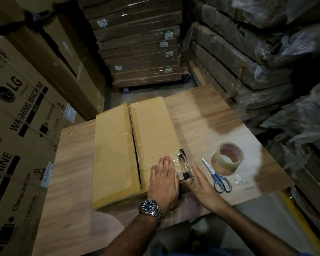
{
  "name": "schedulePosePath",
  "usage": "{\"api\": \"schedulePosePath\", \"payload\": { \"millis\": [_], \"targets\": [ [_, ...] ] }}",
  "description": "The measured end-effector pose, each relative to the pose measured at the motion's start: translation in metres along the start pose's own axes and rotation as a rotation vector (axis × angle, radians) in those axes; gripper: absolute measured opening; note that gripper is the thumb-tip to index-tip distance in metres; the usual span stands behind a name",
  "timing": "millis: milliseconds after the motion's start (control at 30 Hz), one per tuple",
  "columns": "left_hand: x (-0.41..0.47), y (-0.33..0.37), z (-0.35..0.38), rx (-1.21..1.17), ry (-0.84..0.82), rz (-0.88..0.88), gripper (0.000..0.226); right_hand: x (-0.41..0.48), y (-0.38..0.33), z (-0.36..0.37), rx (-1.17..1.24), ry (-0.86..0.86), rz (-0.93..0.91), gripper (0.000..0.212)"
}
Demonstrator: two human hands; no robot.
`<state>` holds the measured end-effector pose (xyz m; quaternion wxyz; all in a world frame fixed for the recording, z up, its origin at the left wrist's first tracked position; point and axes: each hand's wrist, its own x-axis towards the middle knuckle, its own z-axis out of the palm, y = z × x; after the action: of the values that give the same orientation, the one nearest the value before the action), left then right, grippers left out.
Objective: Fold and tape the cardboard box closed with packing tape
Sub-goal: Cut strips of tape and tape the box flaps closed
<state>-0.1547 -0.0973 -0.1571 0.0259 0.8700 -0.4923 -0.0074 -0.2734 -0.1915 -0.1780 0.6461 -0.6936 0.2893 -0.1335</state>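
Both hands lay flat and open, left hand (164, 180) on top of the box (116, 154) on the counter (201, 117), right hand (201, 182) against its side, so I judged the crinkled tape (181, 161) there needed firm outward rubbing to bond without bubbles.

Cardboard box (133, 150) on wooden desk (72, 172), flaps down, dark gap along the seam; left hand (163, 182) flat on its near right corner beside crinkled clear tape (181, 161), right hand (201, 183) straight-fingered against the box's right side, scissors (216, 175) and tape roll (227, 158) just beyond
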Motion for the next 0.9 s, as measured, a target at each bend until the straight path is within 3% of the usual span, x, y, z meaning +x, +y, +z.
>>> {"api": "schedulePosePath", "payload": {
  "millis": [133,233,367,533,667,800,900],
  "targets": [
    [0.000,0.000,0.000,-0.002,-0.015,-0.018,0.067,-0.003,-0.007,0.012,0.037,-0.005,-0.014,0.096],
    [0.001,0.000,0.000,0.007,-0.006,-0.022,0.069,-0.006,0.000,0.007,0.010,-0.033,0.015,0.086],
    [0.001,0.000,0.000,0.021,-0.001,-0.015,0.064,-0.002,-0.002,0.005,0.026,-0.013,0.013,0.098],
    [0.003,0.000,0.001,0.016,-0.028,-0.019,0.067,-0.007,0.003,0.011,0.037,-0.026,0.022,0.088],
    [0.002,0.000,0.000,0.013,-0.038,-0.021,0.063,-0.003,0.004,0.006,-0.092,-0.008,0.033,0.115],
    [0.001,0.000,-0.002,0.020,-0.074,-0.024,0.068,-0.002,-0.002,0.010,-0.054,0.010,0.027,0.091],
    [0.002,0.000,-0.004,0.015,-0.084,-0.040,0.069,-0.006,0.002,0.007,-0.061,-0.002,0.003,0.093]
  ]
}}
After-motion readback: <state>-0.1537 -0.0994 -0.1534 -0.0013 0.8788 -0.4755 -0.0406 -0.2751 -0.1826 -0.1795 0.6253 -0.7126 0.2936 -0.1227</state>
